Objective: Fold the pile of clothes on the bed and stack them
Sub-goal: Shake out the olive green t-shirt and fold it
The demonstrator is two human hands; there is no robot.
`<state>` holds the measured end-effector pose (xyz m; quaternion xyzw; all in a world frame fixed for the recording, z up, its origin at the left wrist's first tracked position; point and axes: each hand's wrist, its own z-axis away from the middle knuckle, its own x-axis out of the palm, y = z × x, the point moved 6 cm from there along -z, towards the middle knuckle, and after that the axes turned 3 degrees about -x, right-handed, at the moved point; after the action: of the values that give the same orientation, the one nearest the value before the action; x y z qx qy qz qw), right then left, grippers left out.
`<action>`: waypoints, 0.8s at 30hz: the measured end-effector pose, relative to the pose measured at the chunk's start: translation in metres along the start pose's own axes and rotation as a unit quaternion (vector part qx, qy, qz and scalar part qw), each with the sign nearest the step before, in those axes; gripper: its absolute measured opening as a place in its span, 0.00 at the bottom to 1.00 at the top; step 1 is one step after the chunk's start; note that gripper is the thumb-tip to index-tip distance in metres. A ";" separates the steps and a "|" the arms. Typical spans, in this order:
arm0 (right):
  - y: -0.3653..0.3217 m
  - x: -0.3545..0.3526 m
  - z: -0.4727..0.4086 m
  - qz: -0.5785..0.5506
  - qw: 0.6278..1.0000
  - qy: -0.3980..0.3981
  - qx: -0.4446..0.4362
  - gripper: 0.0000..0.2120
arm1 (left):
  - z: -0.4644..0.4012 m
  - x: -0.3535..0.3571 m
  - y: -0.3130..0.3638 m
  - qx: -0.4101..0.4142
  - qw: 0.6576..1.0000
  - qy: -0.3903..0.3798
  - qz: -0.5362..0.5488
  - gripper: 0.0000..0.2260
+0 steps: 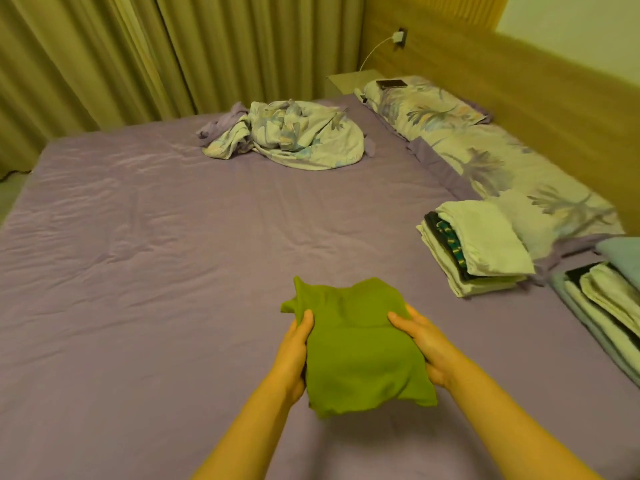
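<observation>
A folded green garment (356,348) is lifted just above the purple bed sheet (173,271), near the bed's front. My left hand (294,355) grips its left edge, thumb on top. My right hand (420,344) grips its right edge the same way. A stack of folded clothes (485,247), pale with a dark patterned piece inside, lies to the right. A second folded stack (609,306) sits at the far right edge. A crumpled floral pile (291,136) lies at the far side of the bed.
Floral pillows (478,150) line the right side along a wooden headboard (536,98). A dark phone (391,84) rests on the far pillow, with a charger (398,38) plugged in above. Curtains (138,53) hang behind the bed.
</observation>
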<state>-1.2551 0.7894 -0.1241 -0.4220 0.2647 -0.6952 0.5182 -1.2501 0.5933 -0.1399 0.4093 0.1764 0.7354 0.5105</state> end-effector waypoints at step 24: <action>-0.194 -0.222 0.121 0.048 0.993 -0.047 -0.099 0.17 | 0.058 0.301 -0.033 0.007 0.993 -0.095 -0.067 0.18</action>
<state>-1.2236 1.0701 0.0236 -0.4903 0.3272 -0.6192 0.5188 -1.2279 0.8672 -0.0008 0.4683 0.1591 0.6562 0.5699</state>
